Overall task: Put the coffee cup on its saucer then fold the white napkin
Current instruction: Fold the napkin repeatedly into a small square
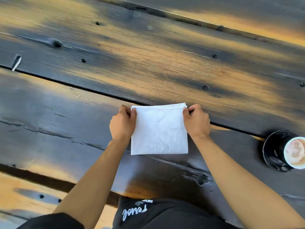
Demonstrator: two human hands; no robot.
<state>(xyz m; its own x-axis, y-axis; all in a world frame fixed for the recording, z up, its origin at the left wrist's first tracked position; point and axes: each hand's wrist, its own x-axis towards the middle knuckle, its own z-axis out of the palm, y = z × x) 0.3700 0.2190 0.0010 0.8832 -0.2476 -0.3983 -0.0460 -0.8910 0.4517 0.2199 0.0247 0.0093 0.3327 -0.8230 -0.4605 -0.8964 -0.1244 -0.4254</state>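
A white napkin lies folded into a near-square on the dark wooden table, several layers showing along its far edge. My left hand pinches the far left corner and my right hand pinches the far right corner. At the right edge of the view a coffee cup with milky foam stands on a black saucer.
The table is made of wide planks with dark gaps running diagonally between them. A small pale object lies at the far left near a gap. The table's near edge runs just in front of my torso.
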